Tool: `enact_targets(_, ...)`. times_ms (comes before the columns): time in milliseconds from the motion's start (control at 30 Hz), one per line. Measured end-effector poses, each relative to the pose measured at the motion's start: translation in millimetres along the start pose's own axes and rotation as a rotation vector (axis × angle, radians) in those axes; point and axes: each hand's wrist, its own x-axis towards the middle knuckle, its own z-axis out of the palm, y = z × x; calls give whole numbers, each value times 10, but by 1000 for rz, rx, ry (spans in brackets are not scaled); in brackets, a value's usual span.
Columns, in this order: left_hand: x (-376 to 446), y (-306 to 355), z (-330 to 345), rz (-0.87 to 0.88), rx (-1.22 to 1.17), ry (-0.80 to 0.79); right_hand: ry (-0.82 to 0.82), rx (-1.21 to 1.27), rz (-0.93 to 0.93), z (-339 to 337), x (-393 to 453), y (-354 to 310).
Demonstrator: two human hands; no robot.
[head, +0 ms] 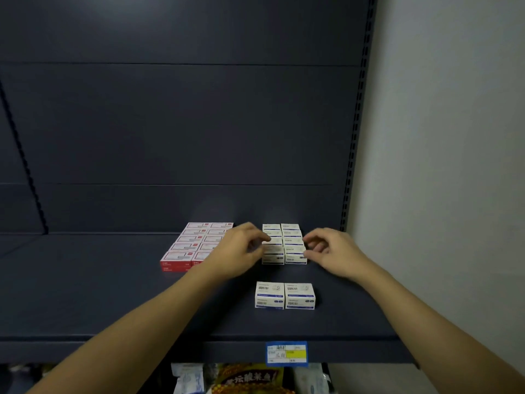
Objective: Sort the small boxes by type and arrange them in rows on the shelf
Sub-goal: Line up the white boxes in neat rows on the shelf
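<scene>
Head view: on the dark shelf (85, 280), the left hand (235, 251) and right hand (332, 253), fingers curled, pinched opposite sides of the stacked blue-and-white boxes (284, 245). Red boxes (193, 245) lay in rows at left; two blue-and-white boxes (285, 295) sat apart nearer the edge, above a price tag (286, 354).

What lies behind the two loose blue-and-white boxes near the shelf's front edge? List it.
Behind the two loose boxes is bare shelf, then two rows of matching blue-and-white boxes running to the back panel. Both hands' fingers cover parts of the front boxes, so their sides are hidden.
</scene>
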Motion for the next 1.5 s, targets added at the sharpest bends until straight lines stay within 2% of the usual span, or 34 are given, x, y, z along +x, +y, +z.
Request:
enact_targets(133, 223, -39, 125, 72, 141, -132, -87, -225, -13, 105, 200, 79)
enact_targets(267, 248, -72, 212, 93, 175, -205, -98, -275, -34, 175, 203, 153)
enact_targets(467, 209, -105, 194, 65, 28, -212, -136, -204, -68, 164, 148, 134)
enact_targets(767, 75, -144, 131, -29, -111, -239, -250, -47, -24, 111, 44, 67)
enact_targets(1300, -89, -130, 60, -89, -331, -310, -295, 47, -39, 27, -102, -43)
enact_targets(1500, -199, -48, 12, -122, -448, -352, -363, 89, -26, -5, -182, -84)
